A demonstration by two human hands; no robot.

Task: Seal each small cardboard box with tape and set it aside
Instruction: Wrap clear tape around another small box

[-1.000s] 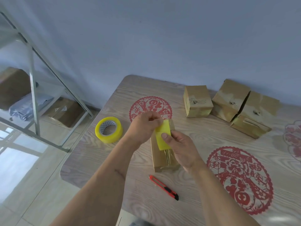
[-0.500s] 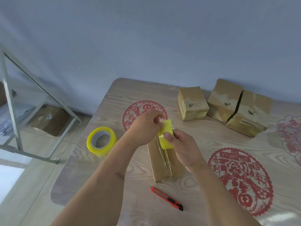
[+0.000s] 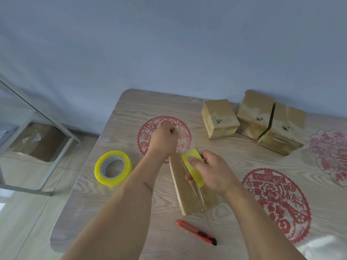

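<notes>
From the head camera we see a long cardboard box [image 3: 189, 188] lying on the tabletop [image 3: 131, 212], under our hands. Our right hand [image 3: 210, 171] grips a small yellow tape roll [image 3: 193, 167] on top of the box. Our left hand [image 3: 165, 141] is curled tight just past the box's far end; we cannot tell if it pinches tape.
</notes>
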